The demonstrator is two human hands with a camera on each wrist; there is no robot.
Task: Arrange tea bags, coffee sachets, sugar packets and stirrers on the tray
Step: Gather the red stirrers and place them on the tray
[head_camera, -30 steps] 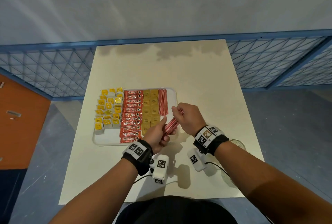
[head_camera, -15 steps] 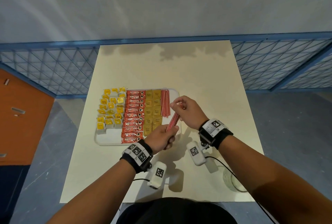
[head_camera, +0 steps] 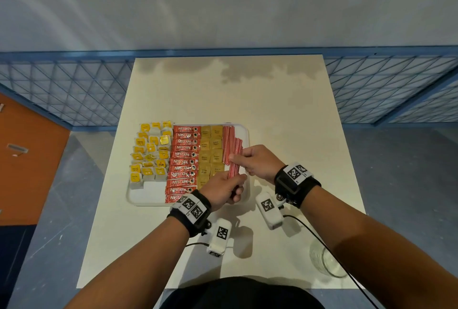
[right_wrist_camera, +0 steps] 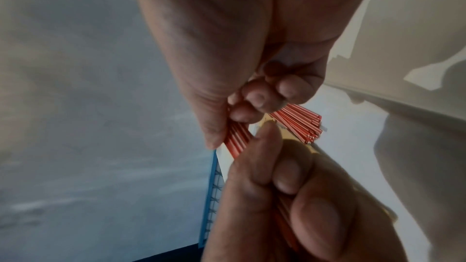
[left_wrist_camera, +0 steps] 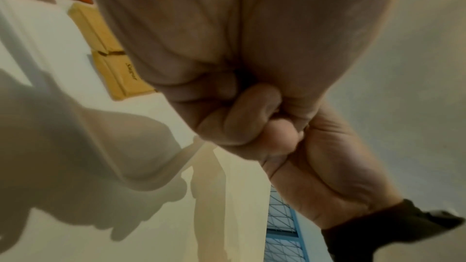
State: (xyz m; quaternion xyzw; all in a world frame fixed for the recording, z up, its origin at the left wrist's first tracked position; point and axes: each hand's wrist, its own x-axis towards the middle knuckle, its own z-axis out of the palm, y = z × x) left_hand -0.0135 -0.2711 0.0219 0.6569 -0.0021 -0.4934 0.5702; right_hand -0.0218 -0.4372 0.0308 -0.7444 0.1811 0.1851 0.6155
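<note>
A white tray [head_camera: 146, 194] lies on the table and carries yellow tea bags [head_camera: 151, 152] at its left, red coffee sachets [head_camera: 183, 160], tan sugar packets [head_camera: 210, 150] and a row of red stirrers [head_camera: 226, 140]. Both hands hold a bundle of red stirrers [head_camera: 235, 160] over the tray's right side. My left hand [head_camera: 223, 191] grips the bundle's near end in a fist. My right hand [head_camera: 252, 162] pinches the bundle nearer its far end. In the right wrist view the stirrer bundle [right_wrist_camera: 300, 123] fans out past my right fingertips [right_wrist_camera: 262, 99], with my left hand [right_wrist_camera: 290, 196] below.
The cream table [head_camera: 272, 100] has bare surface beyond and to the right of the tray. A clear glass [head_camera: 324, 261] stands at the near right corner. Blue mesh railing [head_camera: 62, 90] runs behind the table, and an orange cabinet [head_camera: 22, 160] stands to the left.
Both hands have carried the stirrer bundle forward and left over the tray's right side. The bundle has turned from slanted to nearly parallel with the stirrers lying there.
</note>
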